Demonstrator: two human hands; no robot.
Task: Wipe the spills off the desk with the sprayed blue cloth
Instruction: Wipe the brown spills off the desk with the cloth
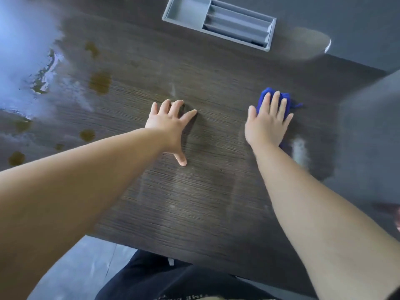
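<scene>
1. Dark clothing (164, 280): person's own, nearest, below the front edge.
2. Desk (194, 202): dark wood-grain top, faint smears nr front.
3. L hand (171, 124): flat on bare desk, fingers spread, holds nothing. Prob. bracing.
4. R hand (268, 124): fingers straight, pressing flat on the cloth, not gripping it.
5. Wet streak (299, 152): pale, just beside R wrist.
6. Blue cloth (281, 98): bunched under R palm, right of centre; shows past the fingertips. Judged light, soft, limp, damp, so apt to bunch or roll when pushed. Best hold: flat palm over the middle; pinch a fold to lift.
7. Brown spills (100, 82): several patches, left side, well apart from cloth; not yet wiped.
8. Grey tray (218, 24): farthest, set into desk, w/ compartments.
</scene>
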